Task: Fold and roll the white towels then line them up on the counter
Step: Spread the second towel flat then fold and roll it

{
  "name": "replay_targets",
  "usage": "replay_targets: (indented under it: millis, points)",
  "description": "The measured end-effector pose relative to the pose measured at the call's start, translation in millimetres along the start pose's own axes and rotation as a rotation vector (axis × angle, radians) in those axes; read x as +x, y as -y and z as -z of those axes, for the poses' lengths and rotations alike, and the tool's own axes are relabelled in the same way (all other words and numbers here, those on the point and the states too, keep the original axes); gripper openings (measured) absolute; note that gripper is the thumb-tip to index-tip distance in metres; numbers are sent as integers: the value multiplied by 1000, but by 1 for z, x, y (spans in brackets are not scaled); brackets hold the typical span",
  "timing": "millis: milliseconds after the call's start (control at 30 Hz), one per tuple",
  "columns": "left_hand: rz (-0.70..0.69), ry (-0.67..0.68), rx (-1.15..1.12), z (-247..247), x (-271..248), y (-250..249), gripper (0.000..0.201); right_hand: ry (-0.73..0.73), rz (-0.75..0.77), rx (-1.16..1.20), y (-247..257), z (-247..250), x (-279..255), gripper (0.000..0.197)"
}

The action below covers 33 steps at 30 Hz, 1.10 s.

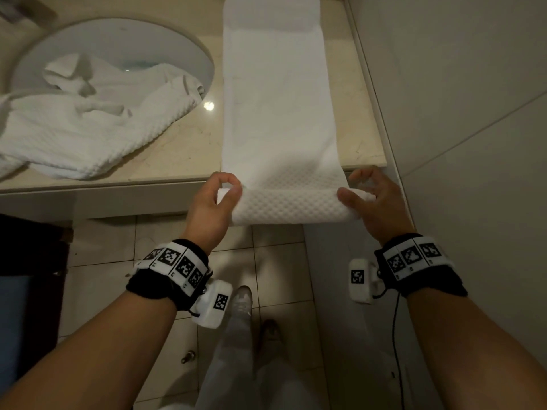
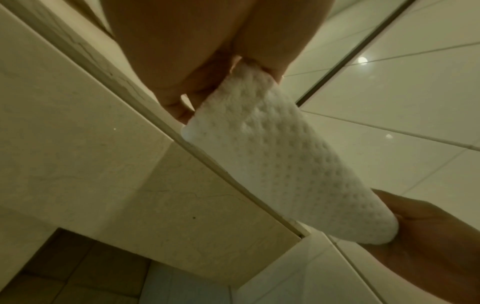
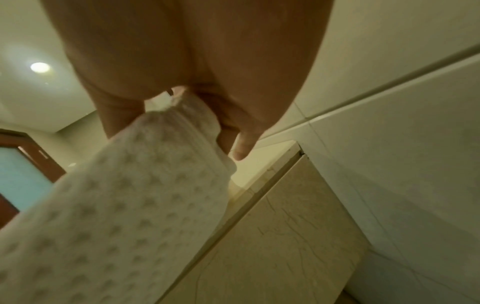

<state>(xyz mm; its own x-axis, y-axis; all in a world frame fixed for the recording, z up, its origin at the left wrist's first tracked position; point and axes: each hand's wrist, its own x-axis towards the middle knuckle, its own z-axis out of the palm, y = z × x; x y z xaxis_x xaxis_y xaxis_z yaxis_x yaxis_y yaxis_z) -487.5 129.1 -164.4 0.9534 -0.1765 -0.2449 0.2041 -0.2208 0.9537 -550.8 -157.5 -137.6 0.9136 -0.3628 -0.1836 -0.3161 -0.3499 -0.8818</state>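
Observation:
A white waffle towel [image 1: 278, 108], folded into a long strip, lies on the beige counter [image 1: 183, 149] and runs away from me. Its near end [image 1: 290, 205] hangs past the counter's front edge, curled into the start of a roll. My left hand [image 1: 219, 199] pinches the left end of that roll [image 2: 272, 164]. The right end [image 3: 145, 185] is pinched by my right hand [image 1: 367, 196], thumb on top. A second white towel [image 1: 88, 119] lies crumpled at the left, partly in the sink.
A round white sink [image 1: 124, 48] is set in the counter at the left. A tiled wall [image 1: 461, 84] rises right beside the counter's right edge. Below are floor tiles [image 1: 278, 261] and my legs.

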Motion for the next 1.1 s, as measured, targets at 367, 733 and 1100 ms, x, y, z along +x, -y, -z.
replay_targets:
  millis: [367, 733, 1100]
  points:
    - [11, 369, 144, 29, 4, -5, 69, -45, -159, 201, 8, -15, 16, 15]
    - [-31, 172, 217, 26, 23, 1, 25, 208, 13, 81, 3, 5, 8, 61]
    - [21, 149, -1, 22, 28, -9, 27, 79, 2, 27, -1, -10, 14, 8]
